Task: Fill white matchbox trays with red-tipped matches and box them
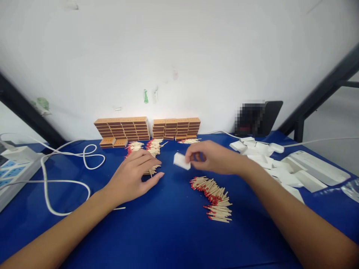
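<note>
My right hand (213, 157) is closed in a pinch on a small white matchbox tray (181, 160), held just above the blue table (168, 224). My left hand (134, 173) rests on the table with its fingers curled over a bunch of red-tipped matches (151, 170), thumb stretched out beneath them. A loose heap of matches (215, 198) lies below my right hand. More matches (146, 146) are spread behind my left hand.
Stacks of orange matchbox sleeves (146, 129) line the back wall. White trays (260, 151) pile up at the right, beside flat white pieces (316, 168). A white cable (64, 164) loops at the left near a power strip (17, 164). A dark device (260, 117) stands at the back right.
</note>
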